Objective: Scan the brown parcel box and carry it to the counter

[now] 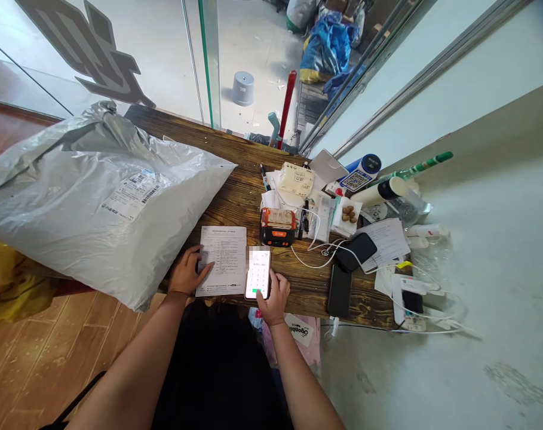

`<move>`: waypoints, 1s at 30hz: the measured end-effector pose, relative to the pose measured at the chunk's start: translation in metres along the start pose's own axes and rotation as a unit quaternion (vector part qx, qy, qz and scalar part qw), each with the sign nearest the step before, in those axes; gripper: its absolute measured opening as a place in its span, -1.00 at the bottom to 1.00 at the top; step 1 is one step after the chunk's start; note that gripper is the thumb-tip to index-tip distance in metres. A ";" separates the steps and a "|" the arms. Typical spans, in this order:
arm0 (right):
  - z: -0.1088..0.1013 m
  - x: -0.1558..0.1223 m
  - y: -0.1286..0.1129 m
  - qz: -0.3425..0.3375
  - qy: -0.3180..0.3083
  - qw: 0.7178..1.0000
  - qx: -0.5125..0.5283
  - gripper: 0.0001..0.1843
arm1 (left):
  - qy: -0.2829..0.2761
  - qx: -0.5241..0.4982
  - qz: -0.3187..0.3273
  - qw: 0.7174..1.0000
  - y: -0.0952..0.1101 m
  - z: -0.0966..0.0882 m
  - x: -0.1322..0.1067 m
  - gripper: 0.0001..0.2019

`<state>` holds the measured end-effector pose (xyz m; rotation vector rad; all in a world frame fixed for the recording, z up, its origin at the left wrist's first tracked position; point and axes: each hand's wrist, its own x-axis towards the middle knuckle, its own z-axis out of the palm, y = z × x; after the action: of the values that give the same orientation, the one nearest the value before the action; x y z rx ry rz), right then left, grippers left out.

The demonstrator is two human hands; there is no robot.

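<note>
We see the right hand (275, 297) grasping a phone (258, 272), the thumb over the bottom of the lit screen and the other fingers along its right edge. The screen shows a keypad with a green button, and the thumb tip is at that button; we cannot tell whether it presses. The phone is at the front of the desk (235, 191), against the right edge of a printed sheet (224, 257), though we cannot tell whether it lies on the wood or is slightly raised.

We see the left hand (187, 272) unclenched and gripping nothing, fingers loosely spread, resting on the left edge of the sheet with the thumb over the print.

To the left we have a large grey parcel (74, 197) with a white label (134, 194) on its upper face. Just behind the phone stands a black and orange printer (278, 227), with a tissue pack (297, 179) behind it. Farther right we find brown nuts (349, 214), a QR code (358, 180), a black case (356, 251) and loose papers (390, 242). A dark slab (340, 292) lies near the front edge, touching the case. Beyond the glass we see a grey stool (243, 88) and a blue bag (327, 48)
</note>
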<state>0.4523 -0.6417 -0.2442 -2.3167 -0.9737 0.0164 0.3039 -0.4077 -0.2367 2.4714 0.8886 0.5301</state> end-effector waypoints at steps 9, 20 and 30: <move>0.000 -0.001 -0.001 -0.002 -0.003 1.000 -0.008 -0.36 | 0.001 -0.001 0.000 1.000 0.000 0.001 -0.001 -0.77; 0.002 -0.003 0.000 0.007 -0.012 1.000 -0.011 -0.30 | 0.004 0.005 0.009 1.000 0.000 0.000 -0.001 -0.77; 0.002 -0.002 -0.001 0.001 -0.011 1.000 -0.005 -0.29 | 0.011 0.009 0.021 1.000 -0.002 0.001 -0.001 -0.78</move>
<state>0.4499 -0.6413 -0.2458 -2.3308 -0.9840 0.0381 0.3023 -0.4076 -0.2391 2.5103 0.8544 0.5659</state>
